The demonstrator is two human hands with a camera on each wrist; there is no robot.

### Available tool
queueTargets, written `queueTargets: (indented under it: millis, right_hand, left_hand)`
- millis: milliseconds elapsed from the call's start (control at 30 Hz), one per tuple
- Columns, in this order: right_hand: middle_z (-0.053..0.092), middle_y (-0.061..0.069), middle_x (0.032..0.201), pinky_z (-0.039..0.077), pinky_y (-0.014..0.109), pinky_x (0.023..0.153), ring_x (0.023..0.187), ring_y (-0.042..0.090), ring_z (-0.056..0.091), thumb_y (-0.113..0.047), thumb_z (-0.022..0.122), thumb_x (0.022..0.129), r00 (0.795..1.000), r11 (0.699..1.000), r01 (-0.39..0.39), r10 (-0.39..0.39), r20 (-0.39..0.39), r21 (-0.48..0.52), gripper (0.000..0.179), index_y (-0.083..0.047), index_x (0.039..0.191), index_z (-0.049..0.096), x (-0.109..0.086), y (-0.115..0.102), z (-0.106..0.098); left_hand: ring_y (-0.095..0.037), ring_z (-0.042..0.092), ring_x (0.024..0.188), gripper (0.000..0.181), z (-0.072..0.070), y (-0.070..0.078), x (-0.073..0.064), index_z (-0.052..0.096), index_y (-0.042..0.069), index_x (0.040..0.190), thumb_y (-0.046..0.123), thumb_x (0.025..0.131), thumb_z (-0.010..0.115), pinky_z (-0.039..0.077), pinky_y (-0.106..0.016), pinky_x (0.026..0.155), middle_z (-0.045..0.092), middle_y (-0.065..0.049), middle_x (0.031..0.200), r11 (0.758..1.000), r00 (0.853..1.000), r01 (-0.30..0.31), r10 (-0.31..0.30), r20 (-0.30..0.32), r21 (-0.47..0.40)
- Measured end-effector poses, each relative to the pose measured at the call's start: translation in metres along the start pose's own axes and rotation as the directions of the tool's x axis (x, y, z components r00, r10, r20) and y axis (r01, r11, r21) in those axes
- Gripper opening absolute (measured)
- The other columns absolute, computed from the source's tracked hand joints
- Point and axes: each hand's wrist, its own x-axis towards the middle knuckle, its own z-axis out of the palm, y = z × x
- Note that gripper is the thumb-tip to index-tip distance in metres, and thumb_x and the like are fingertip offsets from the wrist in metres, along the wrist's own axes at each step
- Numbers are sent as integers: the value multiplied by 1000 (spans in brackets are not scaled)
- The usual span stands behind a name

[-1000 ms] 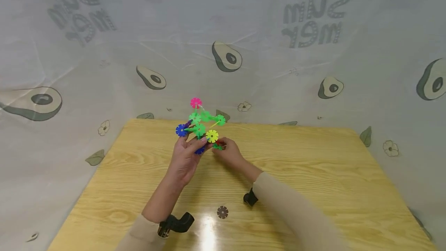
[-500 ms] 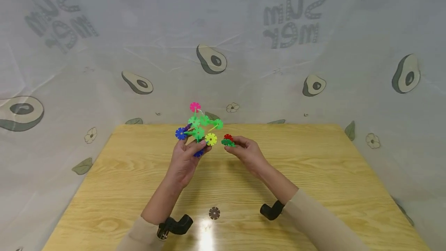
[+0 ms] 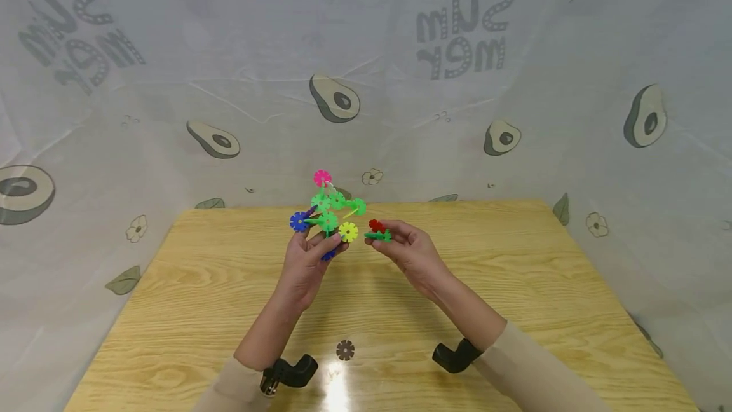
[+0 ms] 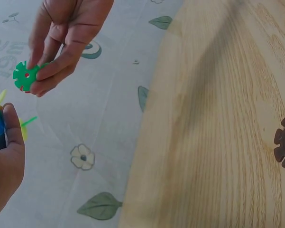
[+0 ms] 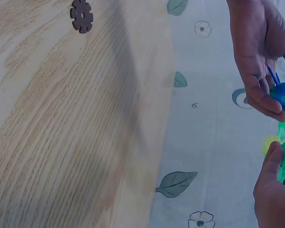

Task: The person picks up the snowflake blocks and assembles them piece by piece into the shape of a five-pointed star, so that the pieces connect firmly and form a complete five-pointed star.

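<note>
My left hand (image 3: 303, 266) grips a joined build of notched plastic snowflake discs (image 3: 328, 221), raised over the far part of the table. A pink disc (image 3: 323, 178) tops it, a blue disc (image 3: 298, 221) juts out left, and a yellow disc (image 3: 348, 232) sits by the thumb. Just to the right, my right hand (image 3: 416, 258) pinches a small cluster of a red disc (image 3: 375, 225) and green discs (image 4: 23, 76). A narrow gap separates the cluster from the build. The fingers partly hide the lower blue disc (image 5: 282, 94).
One dark brown snowflake disc (image 3: 345, 350) lies flat on the wooden table (image 3: 486, 272) near the front. Behind the table hangs a pale sheet (image 3: 400, 100) printed with avocados. Both wrists wear black camera mounts (image 3: 294, 372).
My right hand has drawn away from the build to the right, carrying the red and green cluster, and has tilted it slightly. The left hand keeps its hold almost unmoved. The head view has shifted.
</note>
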Motion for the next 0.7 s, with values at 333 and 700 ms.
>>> queueTargets:
  millis: [333, 700]
  right_hand:
    - [65, 10, 132, 56, 26, 109, 111, 7, 74, -9, 62, 106, 996, 995, 92, -92, 1, -47, 40, 5, 143, 56, -6, -4, 2]
    - [60, 22, 145, 58, 20, 99, 108, 1, 71, -6, 67, 102, 987, 974, 148, -157, -42, -171, 42, 3, 142, 58, -11, -6, 11]
  left_hand:
    - [-9, 73, 101, 51, 4, -4, -2, 42, 13, 145, -9, 101, 56, 62, -28, 95, 76, 6, 106, 999, 1000, -15, 15, 19, 41]
    - [-8, 73, 101, 58, 9, -8, -2, 40, 14, 149, -10, 99, 58, 62, -29, 94, 76, 9, 107, 995, 999, -39, 37, 30, 90]
